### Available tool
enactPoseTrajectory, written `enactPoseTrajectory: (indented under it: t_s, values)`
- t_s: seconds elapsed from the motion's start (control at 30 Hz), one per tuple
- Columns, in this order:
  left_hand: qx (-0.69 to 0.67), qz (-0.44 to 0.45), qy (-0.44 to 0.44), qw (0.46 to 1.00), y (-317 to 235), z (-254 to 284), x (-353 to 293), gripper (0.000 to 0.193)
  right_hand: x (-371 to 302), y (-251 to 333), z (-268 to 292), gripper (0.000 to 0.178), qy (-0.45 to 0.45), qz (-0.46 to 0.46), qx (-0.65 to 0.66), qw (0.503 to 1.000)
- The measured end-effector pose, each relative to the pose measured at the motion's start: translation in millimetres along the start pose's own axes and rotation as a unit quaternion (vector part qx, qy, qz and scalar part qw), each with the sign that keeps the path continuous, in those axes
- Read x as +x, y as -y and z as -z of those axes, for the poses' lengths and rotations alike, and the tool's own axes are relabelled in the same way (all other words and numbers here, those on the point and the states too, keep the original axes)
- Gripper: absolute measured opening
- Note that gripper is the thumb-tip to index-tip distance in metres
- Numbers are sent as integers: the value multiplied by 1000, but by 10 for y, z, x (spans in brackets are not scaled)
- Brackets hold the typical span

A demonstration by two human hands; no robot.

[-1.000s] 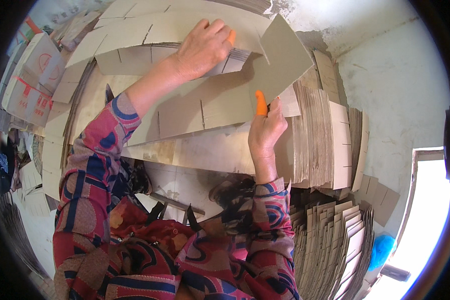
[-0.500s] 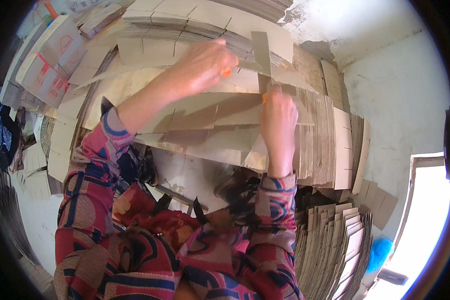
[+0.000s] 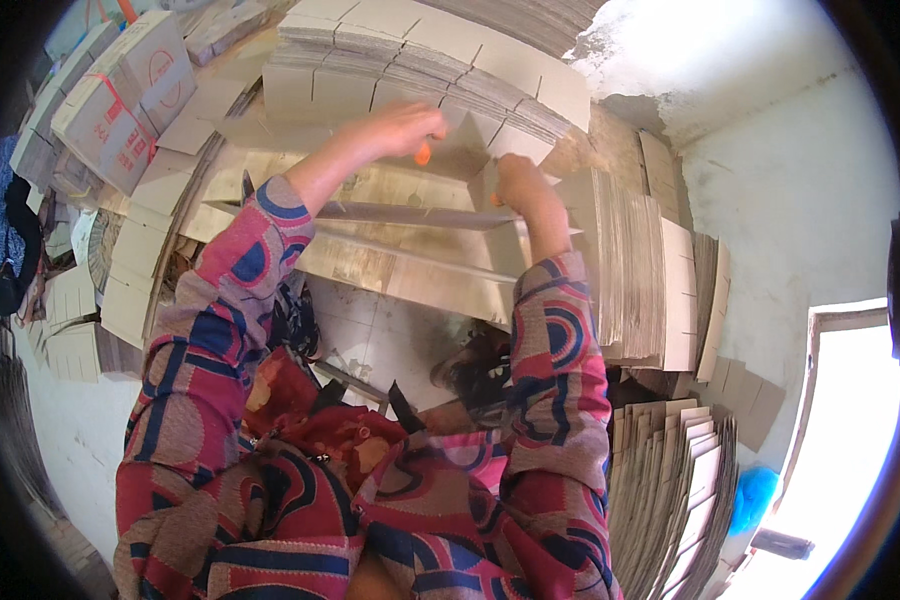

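A flat brown cardboard sheet [image 3: 410, 215] with cut flaps lies nearly edge-on in front of me, held between both hands. My left hand [image 3: 400, 125] grips its far upper edge, fingers closed, with an orange finger cover [image 3: 423, 152] showing. My right hand [image 3: 518, 180] holds the sheet's right side near a raised flap, thumb pressed on the cardboard. Both forearms wear patterned red and blue sleeves. Beyond the hands lies a stack of similar flat carton blanks [image 3: 420, 70].
More stacks of flat cartons stand on edge at the right [image 3: 640, 270] and lower right [image 3: 680, 480]. Tied bundles of printed cartons [image 3: 120, 100] lie at the upper left. A white wall [image 3: 800, 190] and a bright doorway [image 3: 850, 430] are at the right.
The sheet faced me a second ago; both hands have tipped it down and away, so it now lies almost flat and edge-on. Both hands moved toward the far stack.
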State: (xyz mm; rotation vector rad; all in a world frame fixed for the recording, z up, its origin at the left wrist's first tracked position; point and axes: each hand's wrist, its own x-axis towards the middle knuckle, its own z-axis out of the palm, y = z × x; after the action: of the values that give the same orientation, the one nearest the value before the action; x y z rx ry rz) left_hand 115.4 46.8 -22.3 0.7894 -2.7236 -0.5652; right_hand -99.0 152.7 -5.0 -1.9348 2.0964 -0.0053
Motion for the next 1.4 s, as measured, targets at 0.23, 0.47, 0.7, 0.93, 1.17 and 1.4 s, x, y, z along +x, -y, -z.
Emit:
enactPoseTrajectory:
  t_s: [0.23,0.47,0.7,0.93,1.17,1.4]
  values:
    - [36,90,-8,995,198,39,-478,61,-1083,-303,-136,35,-307,-47,-32,950]
    - [184,99,-142,968,1104,54,-1233,53,-1865,-367,-616,62,-89,-66,-81,990]
    - [175,162,-41,970,1550,38,-1314,48,-1858,-591,-827,74,-173,30,-86,981]
    - [92,44,-207,973,1036,203,-1279,46,-1887,-1029,-677,48,-245,-86,1,966]
    - [35,-49,-160,985,-144,207,-1470,48,-1858,-1517,-646,43,-227,-235,-170,930]
    - [8,-30,-91,995,-63,-378,-1590,31,-1750,-1865,-862,39,-236,-201,-90,946]
